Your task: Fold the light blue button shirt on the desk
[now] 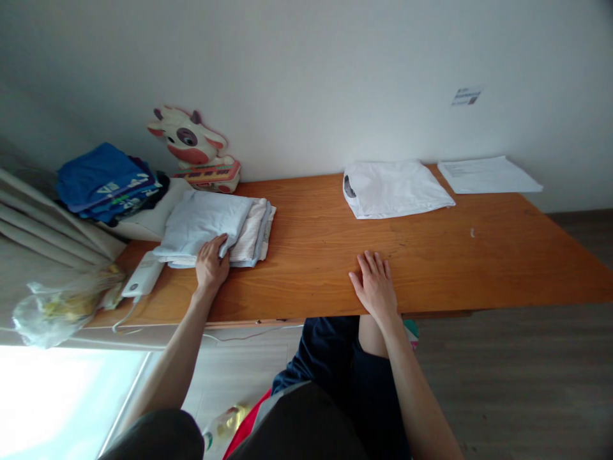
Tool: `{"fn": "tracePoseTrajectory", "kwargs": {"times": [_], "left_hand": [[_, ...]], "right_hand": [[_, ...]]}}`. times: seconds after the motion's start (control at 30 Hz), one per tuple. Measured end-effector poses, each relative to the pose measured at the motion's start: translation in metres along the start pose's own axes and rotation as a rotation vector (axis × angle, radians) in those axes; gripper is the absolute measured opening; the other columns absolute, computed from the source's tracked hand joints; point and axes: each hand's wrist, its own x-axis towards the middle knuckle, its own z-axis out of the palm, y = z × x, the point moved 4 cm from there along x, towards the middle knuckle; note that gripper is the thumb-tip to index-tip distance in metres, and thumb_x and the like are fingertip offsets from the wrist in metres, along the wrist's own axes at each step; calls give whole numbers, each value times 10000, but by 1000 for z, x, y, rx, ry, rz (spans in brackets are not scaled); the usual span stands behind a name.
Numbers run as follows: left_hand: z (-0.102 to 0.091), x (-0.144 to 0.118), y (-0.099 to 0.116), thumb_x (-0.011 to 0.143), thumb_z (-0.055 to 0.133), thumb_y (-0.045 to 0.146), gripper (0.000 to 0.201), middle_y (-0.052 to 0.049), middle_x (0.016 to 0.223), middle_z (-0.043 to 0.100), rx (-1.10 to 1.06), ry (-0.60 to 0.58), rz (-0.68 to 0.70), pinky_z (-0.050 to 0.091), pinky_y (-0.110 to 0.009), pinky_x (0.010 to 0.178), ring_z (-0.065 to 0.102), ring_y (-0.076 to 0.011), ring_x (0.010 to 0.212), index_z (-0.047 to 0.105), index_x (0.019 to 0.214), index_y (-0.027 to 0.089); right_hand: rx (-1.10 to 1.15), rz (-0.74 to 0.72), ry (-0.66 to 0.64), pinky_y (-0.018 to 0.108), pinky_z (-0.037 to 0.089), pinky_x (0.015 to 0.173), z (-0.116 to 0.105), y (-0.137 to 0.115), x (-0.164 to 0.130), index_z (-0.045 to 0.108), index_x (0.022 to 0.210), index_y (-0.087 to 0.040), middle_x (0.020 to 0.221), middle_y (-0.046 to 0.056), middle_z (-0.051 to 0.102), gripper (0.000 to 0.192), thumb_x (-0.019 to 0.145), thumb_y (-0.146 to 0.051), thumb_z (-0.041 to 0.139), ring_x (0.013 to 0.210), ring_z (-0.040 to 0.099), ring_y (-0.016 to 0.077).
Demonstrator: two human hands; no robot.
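Note:
A stack of folded clothes (253, 237) lies at the left of the wooden table, with a pale grey-blue folded garment (205, 214) on top. My left hand (212, 265) is at the stack's front edge, its fingers over the top garment and its thumb by the garment's edge, closed on the cloth. Flat on the bare wood rests my right hand (376, 284), open, fingers spread a little and holding nothing. Beyond it, near the wall, a white folded garment (395, 187) lies by itself, a dark grey patch showing at its left end.
Paper sheets (488, 176) lie at the back right of the table (306, 255). A cow-shaped toy keyboard (205, 153) stands against the wall. Blue clothes (105, 182) sit on a white box at far left. Nearby are a white corded device (143, 275) and a plastic bag (62, 306).

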Motion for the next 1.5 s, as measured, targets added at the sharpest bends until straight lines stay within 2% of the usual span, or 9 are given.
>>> {"fn": "tracePoseTrajectory", "kwargs": {"times": [0.93, 1.5], "left_hand": [[1, 0, -1, 1069, 529, 319, 519, -160, 1598, 633, -25, -11, -12, 366, -570, 1301, 532, -350, 1536, 579, 1578, 231], [-1, 0, 1, 1066, 530, 313, 502, -153, 1556, 664, 20, -1, 9, 411, -559, 1269, 564, -346, 1507, 580, 1560, 239]], "right_hand": [[-6, -2, 3, 622, 237, 1353, 0, 0, 0, 514, 1647, -134, 1758, 163, 429, 626, 1121, -470, 460, 1656, 319, 388], [3, -5, 15, 634, 246, 1343, 0, 1, 0, 507, 1653, -150, 1754, 162, 436, 622, 1122, -468, 448, 1654, 326, 390]]}}
